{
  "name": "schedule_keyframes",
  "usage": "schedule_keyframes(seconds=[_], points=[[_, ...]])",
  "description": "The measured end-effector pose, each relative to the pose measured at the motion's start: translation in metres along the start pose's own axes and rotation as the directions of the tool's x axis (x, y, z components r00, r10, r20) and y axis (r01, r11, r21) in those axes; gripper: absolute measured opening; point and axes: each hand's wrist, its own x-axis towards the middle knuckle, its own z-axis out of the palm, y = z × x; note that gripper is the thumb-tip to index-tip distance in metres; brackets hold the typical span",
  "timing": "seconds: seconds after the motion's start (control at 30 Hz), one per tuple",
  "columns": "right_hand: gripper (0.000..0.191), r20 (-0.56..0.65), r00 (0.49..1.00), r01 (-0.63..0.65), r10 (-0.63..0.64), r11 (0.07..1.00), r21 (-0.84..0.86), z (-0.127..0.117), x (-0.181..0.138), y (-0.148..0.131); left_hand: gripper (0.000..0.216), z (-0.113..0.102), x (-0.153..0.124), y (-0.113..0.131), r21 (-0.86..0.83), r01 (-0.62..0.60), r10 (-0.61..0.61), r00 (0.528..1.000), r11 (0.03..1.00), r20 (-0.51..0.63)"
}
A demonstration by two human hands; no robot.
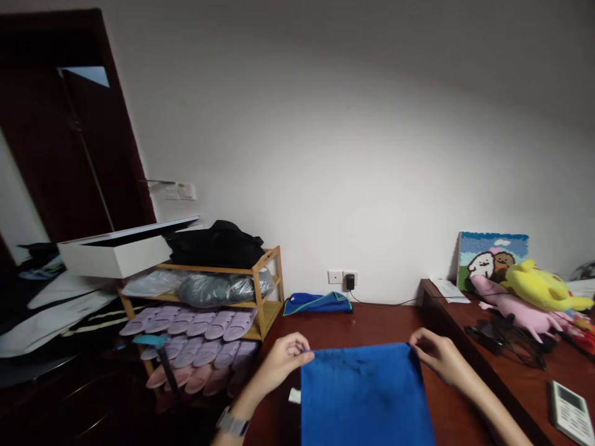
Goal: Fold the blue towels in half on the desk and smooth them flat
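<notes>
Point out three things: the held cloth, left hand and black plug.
Held cloth (365, 399), head view: middle of its visible face.
Left hand (284, 362), head view: middle of the hand.
Black plug (350, 282), head view: its body.

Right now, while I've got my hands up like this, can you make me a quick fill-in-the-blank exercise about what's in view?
1. The left hand and right hand hold a cloth whose colour is ____.
2. A watch is worn on the ____ wrist.
3. The yellow toy rests on another toy, coloured ____.
4. On top of the rack, the bag is coloured ____.

Missing words: blue; left; pink; black.
</notes>
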Motion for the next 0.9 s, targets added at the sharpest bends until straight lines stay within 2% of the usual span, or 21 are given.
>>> schedule_keyframes(seconds=[0.1,0.17,0.2,0.27,0.3,0.4,0.47,0.5,0.57,0.67,0.77,0.83,0.9], points=[[0.024,-0.039,0.992,-0.128,0.124,0.984,-0.124,0.048,0.060,0.030,0.039,0.019,0.044,-0.058,0.188,0.022,0.008,0.987,0.982,-0.158],[0.034,-0.083,0.978,-0.202,0.190,0.964,-0.172,0.090,0.072,0.042,0.040,0.043,0.051,-0.091,0.258,0.050,0.008,0.976,0.965,-0.219],[0.037,-0.098,0.970,-0.236,0.221,0.954,-0.185,0.114,0.068,0.047,0.040,0.057,0.047,-0.107,0.272,0.062,0.002,0.974,0.960,-0.228],[0.043,-0.116,0.950,-0.311,0.291,0.923,-0.226,0.168,0.039,0.059,0.038,0.088,0.025,-0.137,0.335,0.052,0.015,0.981,0.941,-0.192],[0.046,-0.118,0.937,-0.349,0.329,0.902,-0.254,0.197,0.017,0.066,0.035,0.101,0.011,-0.152,0.380,0.024,0.031,0.990,0.925,-0.138],[0.058,-0.113,0.892,-0.441,0.439,0.785,-0.435,0.275,-0.051,0.095,0.041,0.128,-0.031,-0.193,0.650,-0.173,0.114,0.985,0.740,0.132],[0.066,-0.095,0.861,-0.476,0.500,0.725,-0.497,0.306,-0.083,0.113,0.049,0.131,-0.048,-0.212,0.735,-0.233,0.103,0.970,0.637,0.218],[0.069,-0.076,0.861,-0.466,0.502,0.723,-0.510,0.312,-0.092,0.119,0.052,0.131,-0.054,-0.218,0.759,-0.233,0.093,0.970,0.608,0.224],[0.071,-0.012,0.892,-0.395,0.453,0.765,-0.509,0.306,-0.093,0.126,0.055,0.131,-0.063,-0.224,0.801,-0.192,0.078,0.981,0.567,0.180],[0.068,0.156,0.937,-0.212,0.313,0.864,-0.457,0.266,-0.069,0.130,0.058,0.141,-0.082,-0.222,0.860,-0.078,0.069,0.996,0.504,0.050],[0.062,0.343,0.925,-0.015,0.164,0.917,-0.398,0.229,-0.038,0.134,0.059,0.160,-0.106,-0.215,0.901,0.020,0.054,0.997,0.432,-0.047],[0.062,0.353,0.921,-0.001,0.165,0.907,-0.421,0.222,-0.028,0.136,0.053,0.165,-0.113,-0.210,0.911,0.047,0.063,0.995,0.409,-0.080],[0.062,0.227,0.936,-0.124,0.268,0.856,-0.502,0.230,-0.031,0.137,0.046,0.157,-0.108,-0.206,0.906,0.021,0.104,0.992,0.422,-0.071]])
